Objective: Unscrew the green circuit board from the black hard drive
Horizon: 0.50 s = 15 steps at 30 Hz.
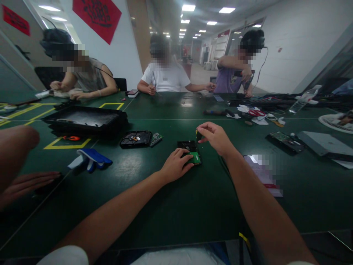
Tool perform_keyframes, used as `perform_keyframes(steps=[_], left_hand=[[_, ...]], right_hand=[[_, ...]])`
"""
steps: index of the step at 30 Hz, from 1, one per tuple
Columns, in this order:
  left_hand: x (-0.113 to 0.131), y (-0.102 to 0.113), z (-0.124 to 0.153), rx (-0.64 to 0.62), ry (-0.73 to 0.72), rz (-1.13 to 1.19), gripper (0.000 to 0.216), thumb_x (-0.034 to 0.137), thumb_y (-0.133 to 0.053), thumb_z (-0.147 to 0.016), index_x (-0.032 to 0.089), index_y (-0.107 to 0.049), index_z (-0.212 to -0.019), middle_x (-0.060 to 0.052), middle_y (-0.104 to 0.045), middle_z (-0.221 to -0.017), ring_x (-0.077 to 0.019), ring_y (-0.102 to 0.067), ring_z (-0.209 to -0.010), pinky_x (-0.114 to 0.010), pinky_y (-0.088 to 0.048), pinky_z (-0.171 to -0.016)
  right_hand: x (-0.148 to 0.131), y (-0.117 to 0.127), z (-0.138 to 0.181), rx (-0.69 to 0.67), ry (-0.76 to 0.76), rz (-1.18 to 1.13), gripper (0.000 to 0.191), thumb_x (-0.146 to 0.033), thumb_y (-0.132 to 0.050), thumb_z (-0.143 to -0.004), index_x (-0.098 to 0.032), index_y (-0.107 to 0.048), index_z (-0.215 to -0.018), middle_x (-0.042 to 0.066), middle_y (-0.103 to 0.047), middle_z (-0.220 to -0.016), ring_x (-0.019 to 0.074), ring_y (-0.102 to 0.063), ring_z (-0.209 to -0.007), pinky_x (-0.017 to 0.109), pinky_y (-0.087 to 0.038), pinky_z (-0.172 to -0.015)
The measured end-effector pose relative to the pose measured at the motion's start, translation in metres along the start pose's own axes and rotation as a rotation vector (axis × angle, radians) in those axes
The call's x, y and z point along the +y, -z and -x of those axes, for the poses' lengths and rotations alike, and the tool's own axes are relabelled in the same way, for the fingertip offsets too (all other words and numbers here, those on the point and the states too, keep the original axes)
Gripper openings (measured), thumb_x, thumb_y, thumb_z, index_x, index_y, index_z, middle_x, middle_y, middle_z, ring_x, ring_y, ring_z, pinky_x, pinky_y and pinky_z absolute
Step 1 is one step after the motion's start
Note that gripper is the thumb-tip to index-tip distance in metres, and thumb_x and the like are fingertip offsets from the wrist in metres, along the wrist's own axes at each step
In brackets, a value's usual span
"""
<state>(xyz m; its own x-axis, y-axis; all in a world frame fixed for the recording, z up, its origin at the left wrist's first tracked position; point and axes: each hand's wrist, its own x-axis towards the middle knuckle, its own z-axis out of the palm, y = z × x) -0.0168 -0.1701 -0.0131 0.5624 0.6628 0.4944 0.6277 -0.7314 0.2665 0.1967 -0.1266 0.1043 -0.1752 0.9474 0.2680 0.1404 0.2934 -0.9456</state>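
Note:
A hard drive with a black casing and a green circuit board lies on the table in front of me. My left hand grips its near left side, with the thumb and fingers against the casing and board. Just beyond the drive's right corner, my right hand pinches a short black-and-yellow piece and holds it above the table. Its exact kind is too small to make out. Left of the drive sit another opened drive casing and a loose circuit board.
Black plastic trays and a blue-and-white glove lie left, near another person's hand. To the right are another drive, a grey metal box, and red-handled scissors. Several people work across the table.

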Motion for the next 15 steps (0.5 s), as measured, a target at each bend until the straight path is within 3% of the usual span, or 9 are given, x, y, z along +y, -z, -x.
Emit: perform_keyframes(steps=[3,8,11,15], left_hand=[[-0.001,0.000,0.000,-0.001,-0.001,0.006,0.038,0.044,-0.060,-0.104,0.023,-0.067,-0.136,-0.014,-0.061,-0.132,-0.0320,-0.057,-0.129,-0.056,-0.054,-0.107],[-0.001,0.000,-0.001,-0.004,0.007,0.023,0.038,0.044,-0.060,-0.104,0.024,-0.067,-0.136,-0.014,-0.062,-0.133,-0.0318,-0.057,-0.128,-0.056,-0.055,-0.107],[0.000,0.000,-0.001,-0.014,0.007,0.018,0.039,0.044,-0.060,-0.104,0.024,-0.066,-0.137,-0.015,-0.061,-0.134,-0.0318,-0.057,-0.128,-0.056,-0.054,-0.107],[-0.001,0.000,0.000,-0.016,0.007,0.008,0.040,0.045,-0.059,-0.104,0.023,-0.066,-0.137,-0.015,-0.061,-0.134,-0.0320,-0.056,-0.129,-0.056,-0.054,-0.107]], right_hand=[[-0.009,0.004,-0.011,-0.105,-0.081,-0.031,0.011,-0.030,-0.073,-0.088,-0.020,-0.071,-0.089,0.006,-0.073,-0.094,0.0195,-0.069,-0.086,0.035,-0.069,-0.067],[-0.019,0.012,-0.022,-0.165,-0.114,0.077,0.007,-0.026,-0.072,-0.089,-0.020,-0.071,-0.086,0.008,-0.075,-0.089,0.0203,-0.070,-0.081,0.032,-0.065,-0.061],[-0.024,0.015,-0.022,-0.176,-0.085,0.229,0.007,-0.026,-0.071,-0.090,-0.020,-0.071,-0.086,0.006,-0.076,-0.088,0.0175,-0.068,-0.073,0.025,-0.057,-0.053],[-0.031,0.018,-0.017,-0.198,-0.071,0.311,0.007,-0.026,-0.072,-0.090,-0.021,-0.071,-0.086,0.003,-0.071,-0.070,0.0138,-0.061,-0.056,0.022,-0.043,-0.041]])
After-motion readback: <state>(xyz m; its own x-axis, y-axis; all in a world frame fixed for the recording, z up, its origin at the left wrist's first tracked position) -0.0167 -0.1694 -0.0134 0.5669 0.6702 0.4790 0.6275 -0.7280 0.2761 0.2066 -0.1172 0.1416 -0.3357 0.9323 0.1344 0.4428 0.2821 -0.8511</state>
